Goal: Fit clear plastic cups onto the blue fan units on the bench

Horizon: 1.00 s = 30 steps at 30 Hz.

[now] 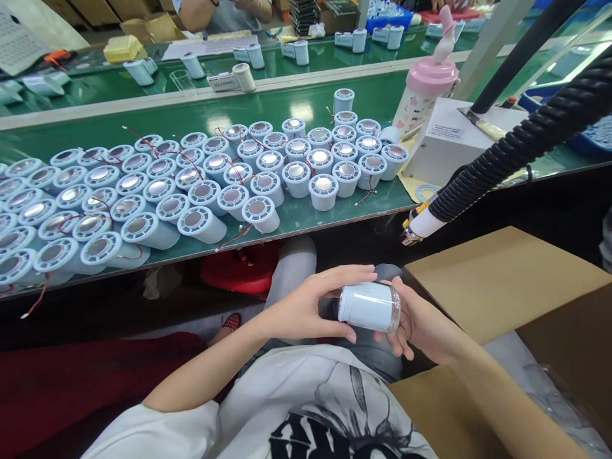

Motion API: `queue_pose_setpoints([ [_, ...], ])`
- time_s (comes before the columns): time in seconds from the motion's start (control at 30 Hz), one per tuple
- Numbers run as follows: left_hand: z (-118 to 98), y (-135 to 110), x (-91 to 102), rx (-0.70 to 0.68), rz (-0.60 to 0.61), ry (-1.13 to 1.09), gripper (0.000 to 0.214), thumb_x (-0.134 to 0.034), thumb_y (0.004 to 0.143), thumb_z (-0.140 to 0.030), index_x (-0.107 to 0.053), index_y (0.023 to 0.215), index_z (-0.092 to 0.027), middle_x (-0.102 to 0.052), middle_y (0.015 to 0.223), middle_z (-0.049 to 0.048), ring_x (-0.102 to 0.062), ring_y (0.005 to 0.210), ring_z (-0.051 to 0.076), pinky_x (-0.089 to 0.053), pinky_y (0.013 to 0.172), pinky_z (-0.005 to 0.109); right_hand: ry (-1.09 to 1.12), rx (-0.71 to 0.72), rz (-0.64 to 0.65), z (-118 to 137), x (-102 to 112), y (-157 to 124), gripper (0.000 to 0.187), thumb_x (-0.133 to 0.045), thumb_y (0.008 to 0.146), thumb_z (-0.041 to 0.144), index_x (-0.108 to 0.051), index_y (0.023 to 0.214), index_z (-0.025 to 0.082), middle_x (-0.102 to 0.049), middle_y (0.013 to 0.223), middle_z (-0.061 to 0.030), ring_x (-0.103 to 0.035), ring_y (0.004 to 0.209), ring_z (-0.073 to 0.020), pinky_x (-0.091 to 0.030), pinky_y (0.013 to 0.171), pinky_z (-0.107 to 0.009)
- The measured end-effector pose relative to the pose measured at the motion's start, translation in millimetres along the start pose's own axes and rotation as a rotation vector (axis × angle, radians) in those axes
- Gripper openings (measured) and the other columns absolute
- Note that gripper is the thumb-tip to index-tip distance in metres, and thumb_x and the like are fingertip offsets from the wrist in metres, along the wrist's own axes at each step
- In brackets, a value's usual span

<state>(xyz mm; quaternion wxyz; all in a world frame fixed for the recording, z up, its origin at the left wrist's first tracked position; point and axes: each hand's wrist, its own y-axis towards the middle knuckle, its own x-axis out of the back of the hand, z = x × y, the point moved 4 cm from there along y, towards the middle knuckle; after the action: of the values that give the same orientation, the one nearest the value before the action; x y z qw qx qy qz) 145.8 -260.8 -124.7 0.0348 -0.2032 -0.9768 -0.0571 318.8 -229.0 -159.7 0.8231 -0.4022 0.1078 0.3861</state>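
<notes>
A light blue cylindrical housing (pixel 366 307) lies on its side between my hands above my lap. Clear plastic covers it, with a transparent rim at its right end. From the left, my left hand (pixel 320 309) grips it, thumb below and fingers stretched along the top. My right hand (pixel 408 322) holds the clear right end, its lower fingers curled loosely underneath. Part of a dark piece shows at the housing's left end, inside my left palm. On the bench ahead stand several similar light blue housings (pixel 258 210) with round metallic centres, some trailing thin red wires.
The green bench (pixel 296 220) runs across in front. A black corrugated hose (pixel 516 134) with a nozzle reaches down at right, near a pink-lidded bottle (pixel 430 83) and a white box (pixel 459 137). An open cardboard box (pixel 507 280) holds clear plastic pieces. Another person's arm (pixel 196 13) is across the bench.
</notes>
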Motion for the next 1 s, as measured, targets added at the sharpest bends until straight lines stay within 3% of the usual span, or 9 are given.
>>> queue_pose_setpoints([
  [0.13,-0.8,-0.7,-2.4,0.038,-0.016,0.007,0.068,-0.081,0.071,-0.022,-0.055,0.133,-0.029,-0.050,0.142,0.0110,-0.044,0.134,0.028,-0.051,0.099,0.036,-0.003,-0.089,0.087,-2.6,-4.7,0.6,0.076,-0.038,0.080,0.083,-0.060,0.060,0.013,-0.061,0.050,-0.0042,-0.046,0.030,-0.0023,-0.035,0.030,-0.007],
  [0.23,-2.3,-1.6,-3.5,0.099,-0.036,-0.020,0.063,-0.078,0.074,-0.025,-0.054,0.132,-0.027,-0.053,0.135,0.0103,-0.053,0.124,0.025,-0.053,0.094,0.033,-0.062,-0.025,0.077,-6.2,-1.5,0.6,0.079,-0.028,0.083,0.084,-0.062,0.073,0.013,-0.059,0.051,-0.0039,-0.050,0.033,-0.0064,-0.035,0.029,-0.010],
  [0.33,-3.4,-2.7,-3.7,0.196,-0.065,-0.079,0.063,-0.077,0.075,-0.027,-0.052,0.133,-0.027,-0.053,0.132,0.0092,-0.059,0.114,0.023,-0.055,0.092,0.034,-0.281,0.357,-0.068,0.4,9.3,-4.9,0.069,-0.033,0.086,0.078,-0.058,0.110,0.019,-0.069,0.083,-0.0091,-0.066,0.058,-0.0168,-0.052,0.041,-0.022],
  [0.4,-4.1,-3.0,-4.1,0.249,-0.074,-0.134,0.064,-0.077,0.076,-0.028,-0.050,0.134,-0.027,-0.054,0.128,0.0088,-0.061,0.108,0.022,-0.056,0.089,0.034,-0.475,0.656,-0.162,7.8,14.1,-14.4,0.063,-0.056,0.084,0.068,-0.045,0.133,0.029,-0.058,0.129,-0.0117,-0.067,0.099,-0.0246,-0.060,0.075,-0.036],
  [0.47,-4.1,-2.6,-4.9,0.295,-0.060,-0.182,0.065,-0.076,0.077,-0.031,-0.047,0.136,-0.027,-0.057,0.122,0.0086,-0.063,0.103,0.022,-0.057,0.084,0.034,-0.739,0.910,-0.192,13.2,13.1,-24.5,0.072,-0.076,0.081,0.042,-0.036,0.141,0.043,-0.031,0.155,-0.0024,-0.047,0.131,-0.0283,-0.046,0.105,-0.046],
  [0.57,-2.3,-0.9,-5.3,0.349,-0.010,-0.189,0.070,-0.076,0.076,-0.034,-0.044,0.139,-0.027,-0.061,0.117,0.0088,-0.066,0.095,0.021,-0.057,0.078,0.032,-1.076,1.096,-0.158,14.3,8.0,-32.9,0.072,-0.070,0.084,0.010,-0.042,0.139,0.047,-0.039,0.152,0.0026,-0.041,0.136,-0.0259,-0.038,0.112,-0.046],
  [0.63,-2.4,0.9,-4.2,0.326,0.019,-0.172,0.076,-0.079,0.074,-0.030,-0.044,0.141,-0.028,-0.060,0.125,0.0090,-0.065,0.100,0.021,-0.055,0.086,0.034,-0.979,0.970,-0.153,13.3,11.0,-31.0,0.063,-0.069,0.086,0.012,-0.048,0.137,0.042,-0.049,0.145,-0.0003,-0.047,0.132,-0.0255,-0.044,0.108,-0.043],
  [0.8,-4.2,2.1,-0.6,0.214,0.026,-0.142,0.070,-0.080,0.072,-0.022,-0.053,0.136,-0.031,-0.046,0.147,0.0070,-0.047,0.133,0.025,-0.044,0.107,0.036,-0.379,0.536,-0.061,4.0,16.4,-24.3,0.039,-0.064,0.092,0.030,-0.057,0.129,0.037,-0.068,0.117,-0.0023,-0.069,0.097,-0.0213,-0.060,0.079,-0.033],
  [1.0,10.1,0.0,-7.7,0.373,0.046,-0.309,0.077,-0.080,0.072,-0.020,-0.047,0.141,-0.028,-0.061,0.131,0.0086,-0.063,0.113,0.023,-0.051,0.096,0.036,-0.417,0.495,-0.149,3.6,20.9,-18.8,0.037,-0.074,0.082,0.029,-0.068,0.119,0.033,-0.073,0.090,0.0005,-0.069,0.073,-0.0176,-0.059,0.073,-0.030],
])
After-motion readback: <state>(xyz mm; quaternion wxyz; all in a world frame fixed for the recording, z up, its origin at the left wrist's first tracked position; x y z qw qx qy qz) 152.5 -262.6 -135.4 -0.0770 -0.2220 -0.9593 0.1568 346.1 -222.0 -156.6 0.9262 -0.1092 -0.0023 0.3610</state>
